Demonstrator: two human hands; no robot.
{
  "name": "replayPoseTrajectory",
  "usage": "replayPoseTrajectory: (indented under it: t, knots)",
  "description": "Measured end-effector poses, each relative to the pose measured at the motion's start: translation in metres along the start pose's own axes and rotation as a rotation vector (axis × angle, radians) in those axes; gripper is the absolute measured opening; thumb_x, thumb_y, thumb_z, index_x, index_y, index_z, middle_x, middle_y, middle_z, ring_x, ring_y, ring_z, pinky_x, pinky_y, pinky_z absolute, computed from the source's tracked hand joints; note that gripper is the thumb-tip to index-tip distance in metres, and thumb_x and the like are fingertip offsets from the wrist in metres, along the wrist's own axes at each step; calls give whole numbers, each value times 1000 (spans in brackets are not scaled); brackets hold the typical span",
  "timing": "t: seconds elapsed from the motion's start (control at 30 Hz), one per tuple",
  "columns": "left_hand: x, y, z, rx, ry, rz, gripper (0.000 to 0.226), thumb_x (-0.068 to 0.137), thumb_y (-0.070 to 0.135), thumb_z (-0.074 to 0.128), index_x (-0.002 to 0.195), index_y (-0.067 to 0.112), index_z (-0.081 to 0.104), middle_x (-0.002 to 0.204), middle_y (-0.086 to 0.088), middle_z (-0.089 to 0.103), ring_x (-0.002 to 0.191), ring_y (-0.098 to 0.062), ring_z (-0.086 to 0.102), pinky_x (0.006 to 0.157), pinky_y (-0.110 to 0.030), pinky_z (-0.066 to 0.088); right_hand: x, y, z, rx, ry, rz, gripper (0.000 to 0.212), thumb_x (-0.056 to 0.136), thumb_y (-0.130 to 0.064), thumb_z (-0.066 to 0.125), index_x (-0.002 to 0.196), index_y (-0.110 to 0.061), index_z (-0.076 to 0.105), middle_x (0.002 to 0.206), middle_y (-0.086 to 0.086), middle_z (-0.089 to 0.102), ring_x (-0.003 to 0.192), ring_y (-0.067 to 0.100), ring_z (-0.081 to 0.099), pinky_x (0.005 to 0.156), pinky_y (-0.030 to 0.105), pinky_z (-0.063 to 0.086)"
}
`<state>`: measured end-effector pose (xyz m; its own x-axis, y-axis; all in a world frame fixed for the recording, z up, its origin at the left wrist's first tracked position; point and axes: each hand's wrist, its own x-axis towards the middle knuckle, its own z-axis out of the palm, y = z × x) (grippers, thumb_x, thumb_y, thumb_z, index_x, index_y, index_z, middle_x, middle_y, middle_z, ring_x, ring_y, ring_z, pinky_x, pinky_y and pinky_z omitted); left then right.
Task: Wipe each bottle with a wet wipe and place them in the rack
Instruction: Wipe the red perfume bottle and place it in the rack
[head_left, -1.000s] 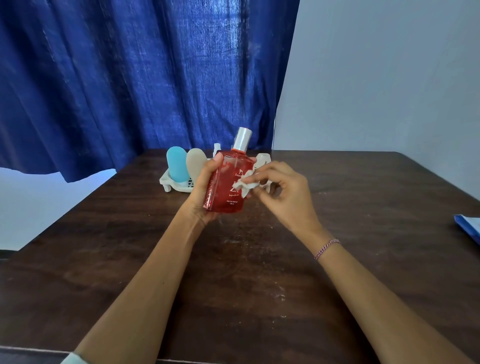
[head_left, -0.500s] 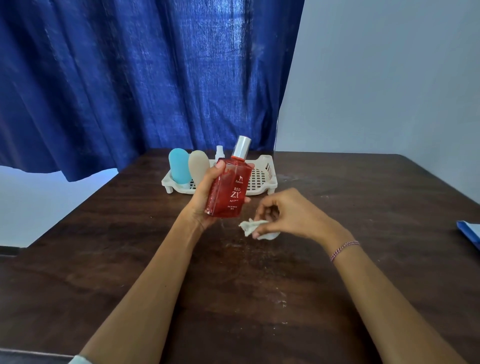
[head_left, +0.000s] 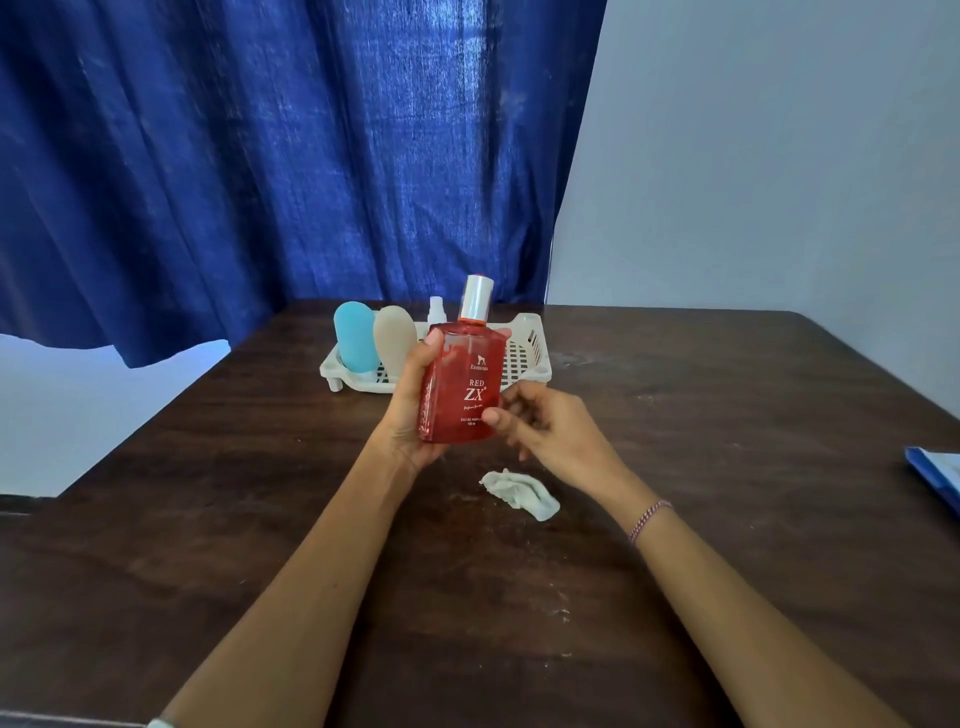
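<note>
Looking down on a dark brown wooden table (head_left: 727, 467), scuffed w/ pale marks near its ctr, we see a deep blue curtain (head_left: 260, 156) hanging behind the far left side. A plain pale wall (head_left: 779, 156) stands behind the far right. A blue-edged flat item (head_left: 935, 475) pokes in at the right edge; we cannot tell what it is.

At the far middle of the table stands a white slotted plastic rack (head_left: 524, 353). In its left end we note, upright and side by side, a light blue bottle (head_left: 354, 335) and a beige bottle (head_left: 394, 335). Just right of these is a small white spray bottle (head_left: 437, 309), partly hidden.

The red perfume bottle (head_left: 462, 384), silver cap (head_left: 478, 296) up and label facing us, is held upright above the table, in front of the rack, not in it. The left hand (head_left: 410, 410) grips it from the left, thumb on the front left edge, fingers wrapped behind. The right hand (head_left: 545, 426) is loosely curled at the bottle's lower right, thumb tip touching the corner; whether it actually grips we cannot tell. A thin bracelet (head_left: 649, 519) circles the right wrist.

The crumpled white wet wipe (head_left: 519, 493) lies on the table, nearer to us than the bottle, below the right hand & apart from both hands.
</note>
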<state>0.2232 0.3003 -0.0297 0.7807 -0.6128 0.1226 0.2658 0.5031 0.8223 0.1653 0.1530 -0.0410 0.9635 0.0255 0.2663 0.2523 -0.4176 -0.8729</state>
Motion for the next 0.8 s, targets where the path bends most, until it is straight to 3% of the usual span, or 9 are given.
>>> replayPoseTrajectory:
  t: [0.17,0.3,0.4,0.47,0.57,0.67,0.73,0.8]
  knots:
    - [1,-2,0,-5,17,-29,98,32,58,88,116,15,62,101,-8,71,87,-19,69,71,-35,58,3,1,18,217,39,34,51,70,-51,63,108,-17,60,101,12,67,83,16,62,60,18,48]
    - [0,-1,1,16,-8,-22,82,35,59,87,104,19,72,103,-8,71,90,-19,69,74,-36,58,4,1,18,420,47,81,55,68,-41,68,115,-13,59,105,3,68,93,8,64,66,11,47]
    - [2,1,0,87,52,-8,93,33,62,87,110,16,63,99,-8,73,89,-20,70,70,-34,58,5,1,16,460,81,103,57,66,-37,73,116,-13,59,107,1,68,97,10,65,72,16,51]
    - [4,4,-2,184,83,39,85,36,64,85,104,17,67,98,-7,73,91,-20,70,71,-31,57,6,2,11,468,121,113,51,70,-28,75,116,-12,59,106,2,69,98,11,65,78,21,53]
    - [6,8,-5,294,161,123,51,53,54,81,89,19,75,94,-4,74,93,-19,69,71,-28,57,9,6,3,404,175,126,47,71,-29,76,113,-17,58,105,-3,68,96,8,65,82,23,54]
    - [11,8,-8,514,280,246,20,77,28,68,91,15,71,85,4,74,82,-12,67,63,-21,54,11,12,-6,263,245,120,43,70,-32,78,107,-24,56,102,-6,67,96,10,64,83,26,54]
    - [13,7,-7,616,343,318,8,82,16,67,89,16,70,81,9,73,73,-7,66,56,-17,52,13,15,-11,123,294,98,45,70,-34,78,108,-22,58,99,-5,67,91,10,63,82,27,54]
    - [14,6,-5,646,381,364,7,80,13,69,85,18,70,79,12,73,76,-6,68,60,-17,55,13,14,-14,-43,336,66,51,70,-38,78,112,-19,58,96,-6,67,81,3,60,76,23,51]
